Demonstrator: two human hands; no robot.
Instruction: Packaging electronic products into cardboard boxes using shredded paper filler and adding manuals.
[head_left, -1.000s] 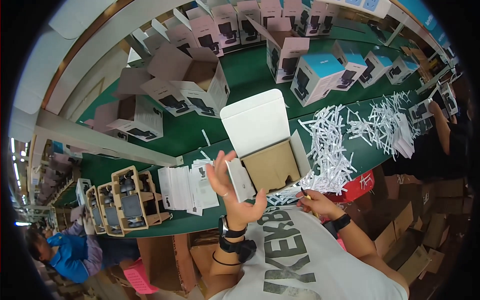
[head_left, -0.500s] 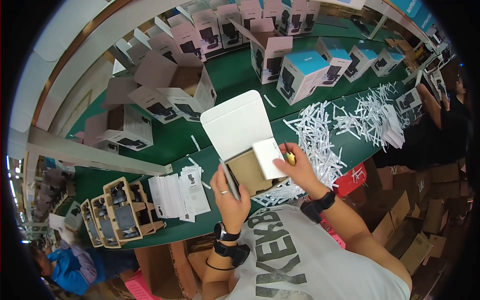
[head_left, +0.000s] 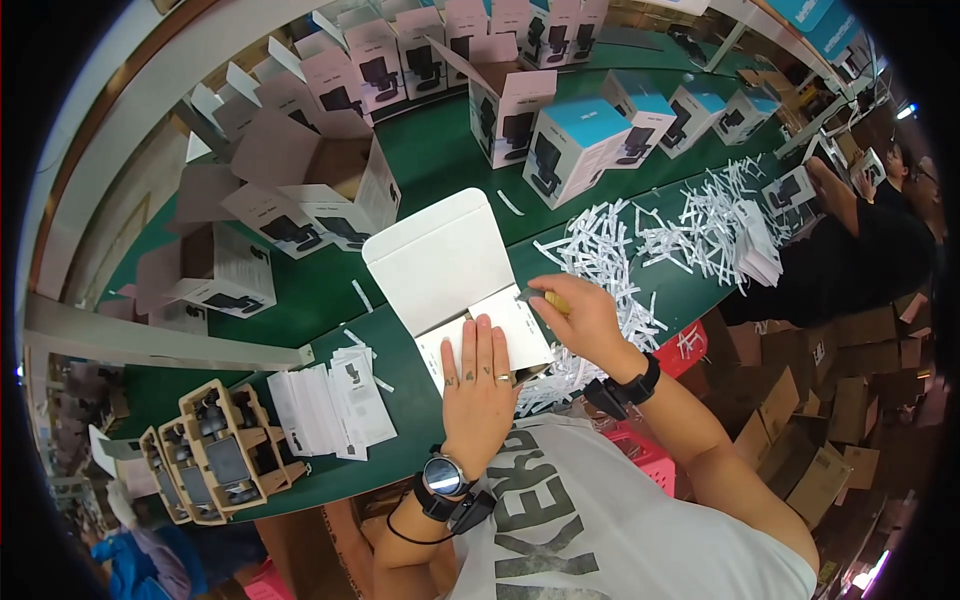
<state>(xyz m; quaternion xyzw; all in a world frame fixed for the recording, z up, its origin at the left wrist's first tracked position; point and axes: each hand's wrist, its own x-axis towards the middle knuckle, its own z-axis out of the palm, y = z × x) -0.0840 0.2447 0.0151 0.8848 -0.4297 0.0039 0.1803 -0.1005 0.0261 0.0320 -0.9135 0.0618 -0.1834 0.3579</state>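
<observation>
An open white carton [head_left: 443, 255] stands in front of me with its lid flap raised at the back. Inside its opening lies a smaller white box [head_left: 511, 318]. My left hand [head_left: 478, 385] rests flat on the white surfaces there, fingers stretched out and holding nothing. At the carton's right, my right hand [head_left: 578, 318] is closed around a small yellow tool [head_left: 556, 300] with a thin dark tip, mostly hidden by the fingers. Its tip is close to the carton's back right corner.
Shredded paper strips [head_left: 610, 270] pile up on the right of the green table [head_left: 420, 180]. Paper leaflets [head_left: 330, 405] and stacked cardboard trays [head_left: 220, 450] with black parts lie on the left. Printed boxes [head_left: 575, 150] stand behind. A co-worker [head_left: 850, 240] stands at far right.
The smaller white box has gone from my right hand's grip down into the carton. My left hand has let go of a flat grey edge-on piece and now lies flat on top.
</observation>
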